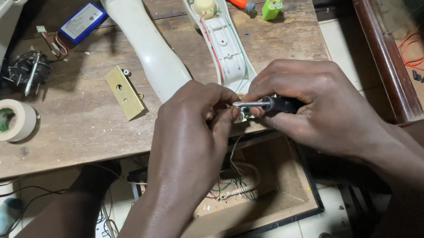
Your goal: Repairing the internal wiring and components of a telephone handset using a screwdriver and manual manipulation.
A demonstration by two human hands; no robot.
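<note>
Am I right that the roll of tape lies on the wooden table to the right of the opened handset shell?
Not quite: the head view shows the roll of tape on the wooden table to the left of the opened handset shell, near the table's left end.

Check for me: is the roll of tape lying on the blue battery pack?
No: the tape roll lies on the bare table at the left, well apart from the blue battery pack.
</note>
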